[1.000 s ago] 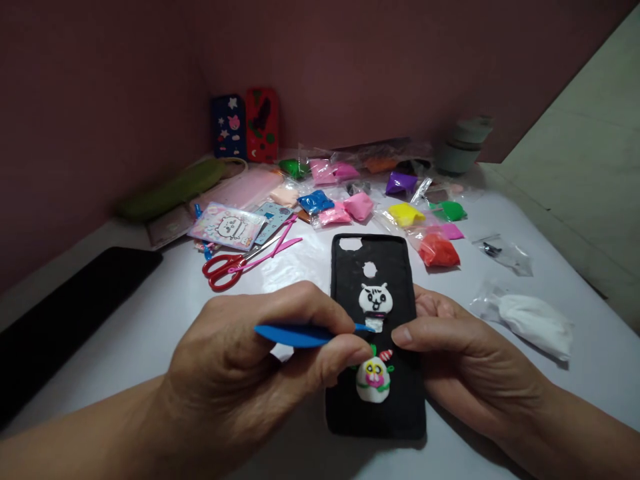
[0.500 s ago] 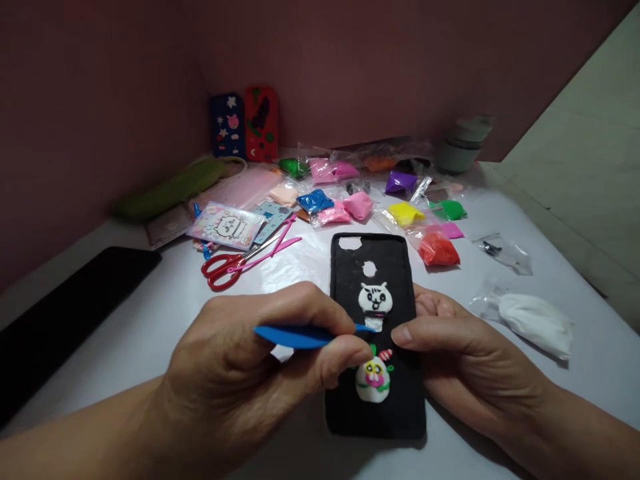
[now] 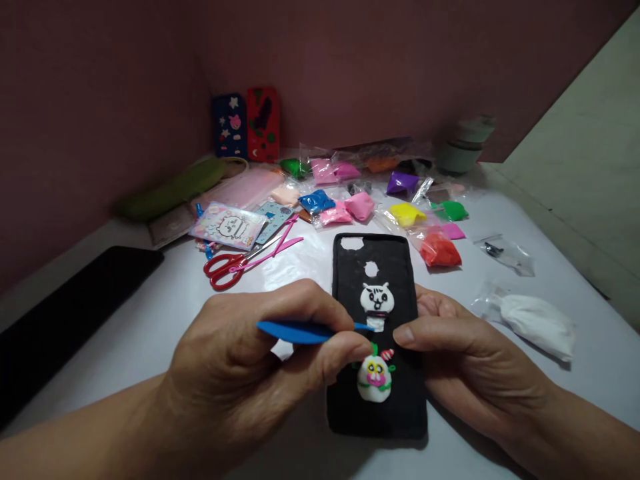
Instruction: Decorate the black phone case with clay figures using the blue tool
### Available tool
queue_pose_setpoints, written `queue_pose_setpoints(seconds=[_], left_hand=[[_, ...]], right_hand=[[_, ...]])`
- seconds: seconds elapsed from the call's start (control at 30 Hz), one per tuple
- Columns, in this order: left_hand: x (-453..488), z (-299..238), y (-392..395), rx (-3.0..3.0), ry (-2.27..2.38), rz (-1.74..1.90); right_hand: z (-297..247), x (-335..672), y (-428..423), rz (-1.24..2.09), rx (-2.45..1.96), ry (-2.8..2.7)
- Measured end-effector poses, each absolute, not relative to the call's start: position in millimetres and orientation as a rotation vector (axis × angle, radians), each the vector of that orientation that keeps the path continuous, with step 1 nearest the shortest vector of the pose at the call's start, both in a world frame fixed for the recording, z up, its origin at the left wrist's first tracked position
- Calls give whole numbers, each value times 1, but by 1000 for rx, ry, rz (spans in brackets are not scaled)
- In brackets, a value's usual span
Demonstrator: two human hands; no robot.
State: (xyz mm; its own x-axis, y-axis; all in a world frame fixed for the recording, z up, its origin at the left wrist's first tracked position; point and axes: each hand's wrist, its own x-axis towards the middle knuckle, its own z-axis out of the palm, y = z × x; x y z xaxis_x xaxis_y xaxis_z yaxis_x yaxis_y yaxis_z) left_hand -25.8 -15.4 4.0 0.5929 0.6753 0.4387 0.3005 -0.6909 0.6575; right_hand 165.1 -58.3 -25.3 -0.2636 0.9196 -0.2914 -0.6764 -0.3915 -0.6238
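Between thumb and fingers, my left hand (image 3: 270, 360) pinches a blue modelling tool (image 3: 295, 332). Its thin tip touches, or lies just over, the small white clay body (image 3: 376, 324) under a white clay cat-like head (image 3: 377, 300). Both figures are on a black phone case (image 3: 350, 413). Lower on the case sits a white clay figure (image 3: 374, 393) with yellow eyes, a pink muzzle and green bits. My right hand (image 3: 470, 347) grips the case's right edge, thumb on the front and fingers behind it, mostly hidden.
Red-handled scissors (image 3: 225, 268) lie left of the case near a picture card (image 3: 231, 227). Several bagged clay pieces, such as the red clay (image 3: 440, 249), spread across the back. A white clay bag (image 3: 540, 323) lies at right, a black slab (image 3: 75, 313) at left.
The whole view has shifted slightly. The blue tool has tilted a little, its wide end slightly higher, with its tip still at the white body. Both grips are unchanged.
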Motion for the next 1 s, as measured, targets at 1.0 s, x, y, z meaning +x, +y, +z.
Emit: queue_pose_setpoints(seconds=[1.0], left_hand=[[-29,4,-18,2252,816,915]], right_hand=[[-27,167,-59,1858,-795,-465]])
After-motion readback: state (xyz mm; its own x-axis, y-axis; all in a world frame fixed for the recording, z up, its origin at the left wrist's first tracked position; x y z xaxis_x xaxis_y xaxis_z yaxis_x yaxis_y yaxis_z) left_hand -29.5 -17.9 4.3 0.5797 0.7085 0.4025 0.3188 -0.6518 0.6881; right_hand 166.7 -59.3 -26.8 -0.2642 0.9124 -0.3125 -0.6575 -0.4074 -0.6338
